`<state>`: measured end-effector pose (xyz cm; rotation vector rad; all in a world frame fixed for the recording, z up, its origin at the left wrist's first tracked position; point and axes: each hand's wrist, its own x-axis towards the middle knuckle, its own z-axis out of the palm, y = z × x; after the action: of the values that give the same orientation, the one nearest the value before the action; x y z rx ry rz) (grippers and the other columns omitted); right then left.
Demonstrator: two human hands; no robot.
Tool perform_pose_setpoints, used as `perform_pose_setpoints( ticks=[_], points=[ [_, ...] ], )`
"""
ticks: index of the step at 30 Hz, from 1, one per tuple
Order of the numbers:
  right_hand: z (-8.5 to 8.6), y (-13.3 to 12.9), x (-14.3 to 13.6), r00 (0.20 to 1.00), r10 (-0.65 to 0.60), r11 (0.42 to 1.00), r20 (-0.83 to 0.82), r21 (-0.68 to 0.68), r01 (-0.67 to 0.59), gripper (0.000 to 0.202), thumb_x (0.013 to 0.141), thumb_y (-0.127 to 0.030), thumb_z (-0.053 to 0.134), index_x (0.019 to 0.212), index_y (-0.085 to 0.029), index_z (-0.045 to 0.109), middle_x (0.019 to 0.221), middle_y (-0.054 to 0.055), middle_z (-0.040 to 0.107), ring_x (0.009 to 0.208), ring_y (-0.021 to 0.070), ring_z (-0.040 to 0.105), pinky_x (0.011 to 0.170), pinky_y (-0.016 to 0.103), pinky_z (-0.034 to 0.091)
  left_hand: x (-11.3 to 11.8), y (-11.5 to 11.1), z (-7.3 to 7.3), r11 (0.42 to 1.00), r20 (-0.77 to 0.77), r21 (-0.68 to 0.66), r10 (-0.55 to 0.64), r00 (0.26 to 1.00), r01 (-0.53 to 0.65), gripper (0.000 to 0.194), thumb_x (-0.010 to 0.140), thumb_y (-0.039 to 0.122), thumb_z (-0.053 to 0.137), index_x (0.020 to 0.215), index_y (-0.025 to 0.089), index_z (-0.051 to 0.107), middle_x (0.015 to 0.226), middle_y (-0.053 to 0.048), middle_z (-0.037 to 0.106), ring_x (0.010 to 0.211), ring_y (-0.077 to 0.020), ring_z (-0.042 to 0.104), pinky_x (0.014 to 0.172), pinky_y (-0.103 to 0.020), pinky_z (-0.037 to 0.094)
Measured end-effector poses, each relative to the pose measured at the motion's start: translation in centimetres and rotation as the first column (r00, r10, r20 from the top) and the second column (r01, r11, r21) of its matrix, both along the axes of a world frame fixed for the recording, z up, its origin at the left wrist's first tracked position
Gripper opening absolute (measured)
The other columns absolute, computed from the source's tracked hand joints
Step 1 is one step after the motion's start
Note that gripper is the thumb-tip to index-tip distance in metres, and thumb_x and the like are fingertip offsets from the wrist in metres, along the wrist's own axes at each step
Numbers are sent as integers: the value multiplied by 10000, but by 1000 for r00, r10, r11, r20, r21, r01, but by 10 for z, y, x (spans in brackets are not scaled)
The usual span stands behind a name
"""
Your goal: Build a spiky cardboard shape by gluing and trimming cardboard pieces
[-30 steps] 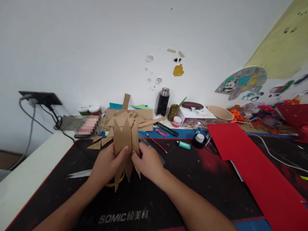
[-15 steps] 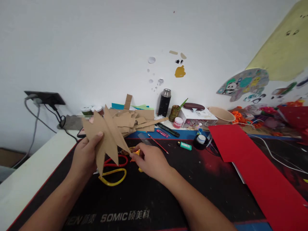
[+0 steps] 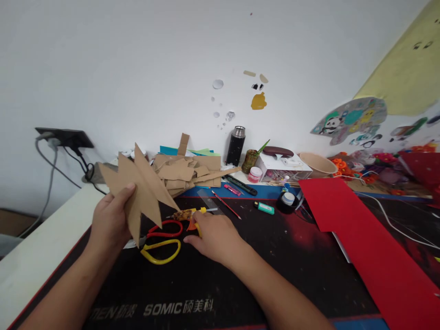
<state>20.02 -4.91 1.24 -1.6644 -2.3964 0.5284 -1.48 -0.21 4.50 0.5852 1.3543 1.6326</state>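
Note:
My left hand (image 3: pixel 112 217) grips a folded, spiky piece of brown cardboard (image 3: pixel 146 192), thumb on its near face and its points spread up and down. My right hand (image 3: pixel 209 233) rests at a yellow and orange glue gun (image 3: pixel 187 214) on the black mat, fingers curled over its handle, thumb apart below; how firmly it holds is partly hidden. Scissors with one red and one yellow handle loop (image 3: pixel 161 253) lie between my hands, their blades partly behind the cardboard.
Cardboard scraps (image 3: pixel 177 172) are heaped at the back. A black flask (image 3: pixel 235 146), a cutter (image 3: pixel 240 184), a red pencil (image 3: pixel 226 205) and a green lighter (image 3: pixel 264 208) lie or stand beyond my right hand. Red card (image 3: pixel 357 238) covers the right side.
My left hand has carried the cardboard left, away from my right hand. My right hand has let go of the cardboard's tip and moved down slightly onto the glue gun, now more visible.

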Motion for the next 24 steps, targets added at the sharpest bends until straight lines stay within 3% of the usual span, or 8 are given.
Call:
perform_pose_setpoints(
  ticks=[4,10,19,24],
  points=[
    [1,-2,-1,999,-1,1000,44,-20,2,456,952,-486,745,1301,-207,651,1122,137,814,1025,366,780,809,420,561,-3,1,3,999,-4,24,31,1000,-31,124,880,136,711,1001,142,739,692,-4,779,663,-226,772,778,-378,696],
    [-8,1,-9,992,-102,995,77,-12,103,304,969,-224,578,1265,-188,642,1047,147,821,908,327,798,703,360,506,-3,0,2,1000,-3,16,13,1000,-13,83,903,133,697,977,148,732,684,3,771,646,-212,764,779,-360,693],
    [-26,20,-2,964,-266,963,-5,32,266,248,929,-271,633,1170,-210,633,953,102,807,850,287,774,668,326,395,-2,4,-6,997,52,68,-26,998,22,115,904,112,691,983,139,771,742,-30,815,522,-168,728,595,-264,676],
    [-27,23,5,973,-220,975,-67,28,222,141,971,-259,618,1100,-214,653,944,76,802,865,255,758,688,320,367,1,1,-5,998,93,66,-29,995,23,98,900,86,677,945,117,759,699,-50,804,482,-175,710,510,-253,652]
  ],
)
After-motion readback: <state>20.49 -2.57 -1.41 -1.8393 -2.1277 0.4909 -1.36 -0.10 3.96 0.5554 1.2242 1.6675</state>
